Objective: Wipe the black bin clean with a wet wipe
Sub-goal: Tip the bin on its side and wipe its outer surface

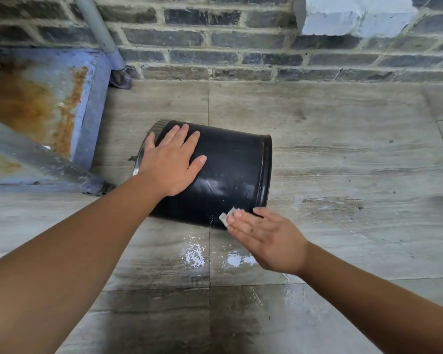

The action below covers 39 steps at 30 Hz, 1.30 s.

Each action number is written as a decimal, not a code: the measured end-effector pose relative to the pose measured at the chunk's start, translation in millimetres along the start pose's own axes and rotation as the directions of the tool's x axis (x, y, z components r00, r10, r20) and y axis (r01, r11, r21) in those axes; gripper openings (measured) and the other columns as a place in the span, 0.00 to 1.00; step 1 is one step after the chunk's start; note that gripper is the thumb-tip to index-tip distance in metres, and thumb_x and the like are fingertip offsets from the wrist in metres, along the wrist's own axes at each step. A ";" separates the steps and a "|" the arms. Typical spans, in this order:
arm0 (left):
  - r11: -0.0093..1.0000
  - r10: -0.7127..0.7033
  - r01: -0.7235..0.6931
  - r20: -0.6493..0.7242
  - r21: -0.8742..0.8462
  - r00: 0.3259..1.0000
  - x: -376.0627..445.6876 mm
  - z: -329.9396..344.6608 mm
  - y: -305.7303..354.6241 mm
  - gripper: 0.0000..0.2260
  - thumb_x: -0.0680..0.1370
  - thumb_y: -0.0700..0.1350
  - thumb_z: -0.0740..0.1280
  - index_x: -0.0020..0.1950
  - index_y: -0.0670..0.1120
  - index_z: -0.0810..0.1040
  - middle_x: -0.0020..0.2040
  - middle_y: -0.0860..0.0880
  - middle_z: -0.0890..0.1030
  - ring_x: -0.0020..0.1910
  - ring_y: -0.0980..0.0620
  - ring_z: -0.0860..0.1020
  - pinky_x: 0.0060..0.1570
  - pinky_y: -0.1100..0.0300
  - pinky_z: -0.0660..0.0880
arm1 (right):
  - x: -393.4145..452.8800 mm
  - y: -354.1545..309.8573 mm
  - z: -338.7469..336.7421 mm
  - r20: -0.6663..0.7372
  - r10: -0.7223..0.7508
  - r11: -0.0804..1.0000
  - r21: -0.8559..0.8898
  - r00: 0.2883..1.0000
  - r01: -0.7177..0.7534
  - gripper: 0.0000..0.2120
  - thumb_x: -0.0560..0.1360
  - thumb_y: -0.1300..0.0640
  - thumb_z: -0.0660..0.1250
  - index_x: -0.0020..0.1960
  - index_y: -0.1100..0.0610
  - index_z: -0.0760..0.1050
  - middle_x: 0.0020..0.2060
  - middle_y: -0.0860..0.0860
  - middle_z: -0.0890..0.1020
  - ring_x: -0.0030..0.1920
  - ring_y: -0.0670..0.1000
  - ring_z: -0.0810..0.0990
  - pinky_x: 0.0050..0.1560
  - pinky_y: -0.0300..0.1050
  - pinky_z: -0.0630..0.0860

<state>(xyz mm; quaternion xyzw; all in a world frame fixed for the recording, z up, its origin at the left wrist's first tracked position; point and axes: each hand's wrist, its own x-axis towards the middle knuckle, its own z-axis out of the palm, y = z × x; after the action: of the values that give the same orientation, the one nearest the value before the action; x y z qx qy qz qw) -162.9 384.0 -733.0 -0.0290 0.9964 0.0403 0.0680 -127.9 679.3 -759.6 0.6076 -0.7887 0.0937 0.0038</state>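
Left grip (170, 160) spread flat on the black bin (230, 172), pinning it on its side on the floor (356, 139) near the brick wall (241, 60). Right grip (261, 236) flat-fingered, pressing a wet wipe (226, 215) to the lower wall by the right-hand rim. Best done with firm, overlapping strokes along the curve, bin rolled a little under the left palm to bring up unwiped bands. Worth minding: wet patches (197, 254) on the tiles, where the bin could slide.
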 end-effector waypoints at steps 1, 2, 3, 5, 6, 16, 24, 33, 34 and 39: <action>1.000 0.000 0.000 0.002 0.003 1.000 0.5 -0.6 0.0 0.31 0.78 0.64 0.42 0.78 0.52 0.53 0.80 0.48 0.53 0.78 0.49 0.50 0.71 0.36 0.49 | -2.1 -5.3 2.9 0.030 -0.025 0.999 -0.024 0.999 0.026 0.21 0.76 0.58 0.61 0.69 0.58 0.74 0.67 0.54 0.76 0.69 0.52 0.73 0.69 0.53 0.67; 1.000 0.000 0.000 0.004 0.006 1.000 1.0 -1.2 0.0 0.31 0.78 0.64 0.42 0.78 0.52 0.53 0.80 0.48 0.53 0.78 0.49 0.50 0.71 0.36 0.49 | -3.4 -11.1 4.7 0.079 -0.048 0.997 -0.049 0.996 0.052 0.20 0.76 0.57 0.62 0.68 0.57 0.74 0.67 0.53 0.77 0.69 0.52 0.73 0.69 0.53 0.67; 1.000 0.001 -0.001 0.005 0.007 1.000 1.5 -1.8 0.0 0.31 0.78 0.64 0.42 0.78 0.52 0.53 0.80 0.48 0.53 0.78 0.49 0.50 0.71 0.36 0.49 | -3.0 -17.0 5.0 0.132 -0.067 0.996 -0.054 0.989 0.075 0.19 0.76 0.56 0.63 0.67 0.56 0.76 0.65 0.52 0.78 0.68 0.51 0.74 0.69 0.52 0.67; 1.000 0.002 -0.002 0.011 0.001 1.000 3.6 -3.2 -0.3 0.31 0.78 0.64 0.42 0.78 0.52 0.53 0.80 0.48 0.54 0.78 0.50 0.50 0.72 0.36 0.49 | 2.6 -27.0 -1.0 0.173 -0.071 0.995 0.080 0.982 0.058 0.16 0.76 0.54 0.64 0.61 0.55 0.80 0.58 0.51 0.83 0.63 0.51 0.79 0.68 0.52 0.70; 1.000 0.004 -0.004 0.017 -0.003 1.000 4.9 -3.8 -0.5 0.31 0.78 0.64 0.42 0.78 0.52 0.53 0.80 0.48 0.54 0.78 0.50 0.50 0.72 0.36 0.48 | 10.0 -30.4 -8.8 0.142 -0.006 0.965 0.260 0.990 -0.032 0.14 0.76 0.54 0.63 0.58 0.56 0.81 0.54 0.51 0.85 0.59 0.52 0.81 0.64 0.51 0.75; 1.000 0.002 -0.002 0.041 -0.006 0.999 7.9 -4.2 -1.9 0.33 0.76 0.65 0.40 0.78 0.53 0.52 0.80 0.49 0.52 0.78 0.51 0.50 0.72 0.36 0.48 | 95.2 76.3 -64.9 -0.021 0.618 0.722 0.411 0.786 -0.557 0.16 0.81 0.60 0.61 0.69 0.56 0.74 0.67 0.54 0.76 0.70 0.51 0.72 0.71 0.50 0.66; 1.000 0.012 -0.012 0.038 -0.010 0.999 14.9 -2.6 -4.8 0.33 0.76 0.66 0.40 0.78 0.53 0.53 0.80 0.49 0.53 0.78 0.50 0.50 0.71 0.35 0.47 | 60.0 22.3 -22.5 0.037 0.105 0.992 -0.069 0.994 -0.102 0.23 0.77 0.55 0.56 0.72 0.54 0.69 0.69 0.52 0.74 0.70 0.55 0.72 0.68 0.53 0.68; 0.999 0.033 -0.032 0.054 -0.017 0.998 10.8 -4.5 -6.3 0.33 0.76 0.65 0.41 0.78 0.53 0.53 0.80 0.48 0.52 0.78 0.50 0.50 0.72 0.35 0.47 | 40.1 -10.6 9.1 0.044 -0.069 0.975 -0.209 0.997 0.076 0.21 0.80 0.58 0.55 0.72 0.56 0.70 0.72 0.51 0.70 0.73 0.54 0.68 0.71 0.54 0.63; 0.999 0.035 -0.034 0.059 -0.018 0.998 9.7 -5.0 -5.9 0.33 0.76 0.65 0.41 0.78 0.53 0.52 0.80 0.48 0.52 0.78 0.50 0.49 0.72 0.35 0.46 | 39.1 -14.0 10.6 0.082 -0.087 0.970 -0.221 0.993 0.103 0.21 0.81 0.58 0.53 0.72 0.56 0.69 0.73 0.51 0.69 0.73 0.54 0.66 0.72 0.54 0.62; 0.999 0.038 -0.036 0.087 -0.028 0.996 6.4 -7.1 -7.3 0.33 0.77 0.66 0.42 0.79 0.53 0.51 0.80 0.49 0.50 0.78 0.51 0.48 0.72 0.36 0.45 | 39.9 -32.4 8.3 0.287 -0.129 0.957 -0.216 0.949 0.196 0.17 0.79 0.54 0.59 0.67 0.51 0.75 0.68 0.49 0.76 0.73 0.52 0.67 0.74 0.54 0.59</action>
<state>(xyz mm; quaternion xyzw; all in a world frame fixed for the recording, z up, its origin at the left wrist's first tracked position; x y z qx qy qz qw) -169.8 375.8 -727.5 -0.0097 0.9923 0.0562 0.1103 -106.4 632.0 -758.3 0.6730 -0.7342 -0.0870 -0.0218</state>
